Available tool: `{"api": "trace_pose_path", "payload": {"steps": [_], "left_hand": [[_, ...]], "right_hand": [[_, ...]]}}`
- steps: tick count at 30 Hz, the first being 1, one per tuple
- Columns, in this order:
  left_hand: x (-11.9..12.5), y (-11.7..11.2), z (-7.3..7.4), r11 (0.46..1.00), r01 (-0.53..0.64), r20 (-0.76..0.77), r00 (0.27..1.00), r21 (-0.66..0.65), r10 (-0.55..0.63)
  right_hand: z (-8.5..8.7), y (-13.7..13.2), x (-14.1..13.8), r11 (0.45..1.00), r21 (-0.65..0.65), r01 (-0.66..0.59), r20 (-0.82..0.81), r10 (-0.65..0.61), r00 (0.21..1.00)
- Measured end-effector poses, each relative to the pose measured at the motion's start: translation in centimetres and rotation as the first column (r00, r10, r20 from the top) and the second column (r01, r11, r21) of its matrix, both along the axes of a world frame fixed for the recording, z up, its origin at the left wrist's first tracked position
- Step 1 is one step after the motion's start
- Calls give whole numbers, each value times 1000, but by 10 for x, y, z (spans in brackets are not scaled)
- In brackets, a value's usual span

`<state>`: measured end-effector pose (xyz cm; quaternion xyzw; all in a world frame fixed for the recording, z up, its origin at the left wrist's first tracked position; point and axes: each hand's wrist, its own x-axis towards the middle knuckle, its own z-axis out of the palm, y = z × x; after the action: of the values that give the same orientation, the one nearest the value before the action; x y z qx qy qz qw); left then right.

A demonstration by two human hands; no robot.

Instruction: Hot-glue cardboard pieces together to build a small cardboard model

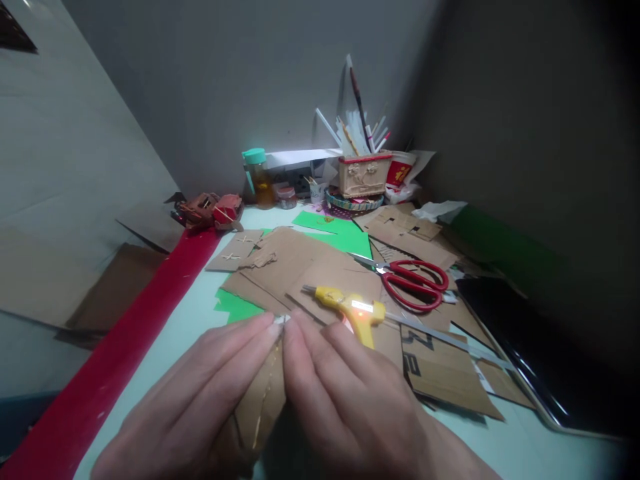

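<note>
My left hand point(215, 383) and my right hand point(345, 387) meet at the fingertips near the front of the table, both closed in a pinch. Between them stands a folded brown cardboard piece point(263, 400) with a pale cord-like line along its edge. A small whitish bit point(281, 319) shows at its top, pressed between the fingertips; its kind cannot be made out. Just beyond my right hand lies a yellow glue gun point(355, 310), its light glowing, with a long glue stick point(445, 339) out of the back. My palms hide the lower part of the cardboard.
Red-handled scissors point(417, 283) lie on cardboard sheets point(310, 260) beyond the glue gun. A black tablet-like device point(530, 353) is at right. At the back stand a pen holder point(365, 175), a teal-lidded bottle point(261, 180) and a red paper cup point(399, 170).
</note>
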<state>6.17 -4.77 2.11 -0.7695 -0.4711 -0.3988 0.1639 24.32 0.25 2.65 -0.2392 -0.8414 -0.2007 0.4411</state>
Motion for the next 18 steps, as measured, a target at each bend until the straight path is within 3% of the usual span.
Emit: {"api": "trace_pose_path", "payload": {"steps": [3, 9, 18], "left_hand": [[-2, -2, 1, 999, -1, -38, 999, -48, -1], [-2, -4, 1, 996, -1, 4, 1000, -90, 1], [-7, 2, -4, 999, 31, 43, 999, -22, -30]], "right_hand": [[3, 1, 1, 1000, 9, -11, 79, 10, 997], [4, 1, 0, 1000, 22, 8, 46, -9, 999], [4, 2, 1, 1000, 7, 1, 69, -2, 998]]}}
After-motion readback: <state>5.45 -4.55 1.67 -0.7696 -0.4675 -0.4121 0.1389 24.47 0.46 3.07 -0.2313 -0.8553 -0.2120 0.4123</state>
